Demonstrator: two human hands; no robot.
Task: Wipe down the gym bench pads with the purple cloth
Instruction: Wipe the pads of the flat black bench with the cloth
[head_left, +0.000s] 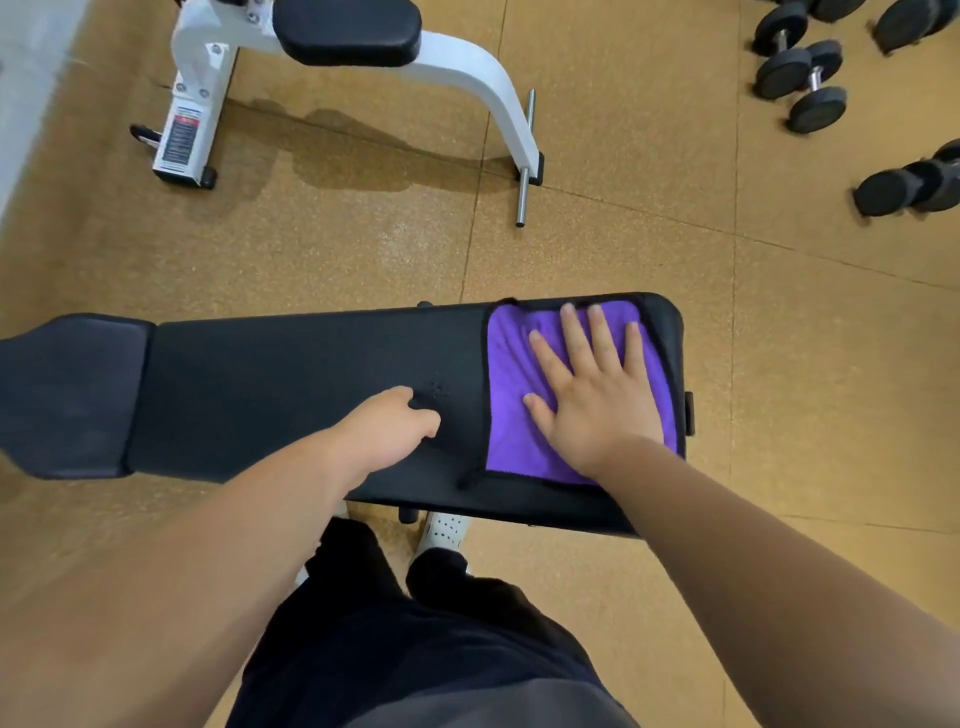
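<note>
Right hand (597, 400) lies spread flat on the cloth (511, 415) at the bench's (291, 395) right end; left hand (389, 426), fingers curled, rests beside the cloth.

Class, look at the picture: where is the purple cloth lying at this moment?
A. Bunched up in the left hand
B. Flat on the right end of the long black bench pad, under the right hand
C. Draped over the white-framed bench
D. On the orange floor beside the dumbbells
B: the purple cloth with dark edging lies spread on the right end of the long black padded bench, with the right hand pressed flat on it, fingers spread.
</note>
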